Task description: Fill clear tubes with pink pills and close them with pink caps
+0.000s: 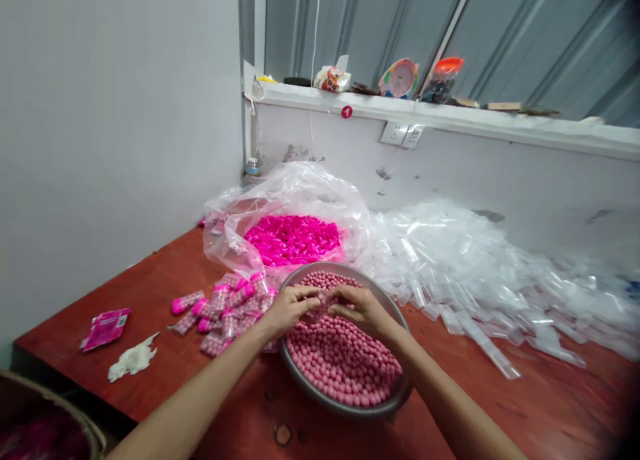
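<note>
A round metal bowl [295, 373] holds many pink beads [345, 363]. Over its far half, my left hand [300, 303] and my right hand [355, 307] meet, fingers closed around a clear tube [320, 305] that looks small and pinkish between them. Its details are blurred. Left of the bowl lies a pile of filled tubes [237, 307] with bright pink caps. Behind the bowl, an open plastic bag [320, 187] contains loose pink caps [293, 240]. A large heap of clear, unfilled tubes [450, 260] spreads to the right.
The red table [175, 260] also bears a pink packet [106, 328] and a crumpled white scrap [134, 359] on the left. A container [75, 413] stands at the lower left corner. A shelf [475, 117] with small items runs along the back wall.
</note>
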Demonstrator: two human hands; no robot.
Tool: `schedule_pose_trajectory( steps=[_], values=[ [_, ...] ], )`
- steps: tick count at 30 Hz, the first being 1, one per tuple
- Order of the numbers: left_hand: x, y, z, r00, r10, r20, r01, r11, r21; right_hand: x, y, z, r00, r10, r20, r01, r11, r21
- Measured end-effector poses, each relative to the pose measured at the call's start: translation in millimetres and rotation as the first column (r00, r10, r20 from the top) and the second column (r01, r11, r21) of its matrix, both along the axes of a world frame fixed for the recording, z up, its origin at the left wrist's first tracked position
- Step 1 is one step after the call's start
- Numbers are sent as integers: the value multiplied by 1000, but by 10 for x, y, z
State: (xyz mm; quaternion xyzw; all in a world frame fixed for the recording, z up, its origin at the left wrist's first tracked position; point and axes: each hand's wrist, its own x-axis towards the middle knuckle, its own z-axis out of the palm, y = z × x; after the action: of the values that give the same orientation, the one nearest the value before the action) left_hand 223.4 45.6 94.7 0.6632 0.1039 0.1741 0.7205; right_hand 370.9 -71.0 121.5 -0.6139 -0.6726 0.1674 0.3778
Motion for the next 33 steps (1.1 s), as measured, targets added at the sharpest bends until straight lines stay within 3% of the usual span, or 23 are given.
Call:
schedule_pose_trajectory(
  steps=[4,6,8,10,13,16,18,22,25,30,33],
  values=[
    [2,-10,-25,994,108,12,-109,979,170,55,-67,-63,983,-27,-180,3,991,-131],
    [-1,-14,-39,985,172,20,-174,974,143,156,-60,-71,951,-37,-307,-35,973,-227],
    [-5,-13,-46,982,189,17,-189,980,58,313,24,-48,946,-68,-317,-22,962,-273],
    [-10,-9,-41,985,172,25,-172,985,-7,501,206,-15,972,-135,-194,86,966,-244],
    [-10,-6,-14,989,141,35,-137,986,-94,752,647,-1,967,-227,115,243,959,-148],
    [-8,-13,22,986,158,60,-142,966,-217,874,1202,-61,850,-147,506,232,967,-108],
    [-15,-13,34,976,198,90,-163,941,-296,882,1581,-133,742,-66,667,185,977,-109],
    [-81,68,4,937,338,88,-274,867,-416,841,2243,-299,664,52,746,85,986,-145],
    [-169,231,-53,875,480,65,-420,818,-392,846,2586,-426,626,156,764,-27,984,-178],
    [-302,549,-125,770,637,-23,-602,714,-357,953,2803,-623,633,273,724,-170,962,-215],
    [-351,677,-139,755,653,-57,-631,700,-336,990,2778,-678,691,271,670,-208,962,-175]
  ],
)
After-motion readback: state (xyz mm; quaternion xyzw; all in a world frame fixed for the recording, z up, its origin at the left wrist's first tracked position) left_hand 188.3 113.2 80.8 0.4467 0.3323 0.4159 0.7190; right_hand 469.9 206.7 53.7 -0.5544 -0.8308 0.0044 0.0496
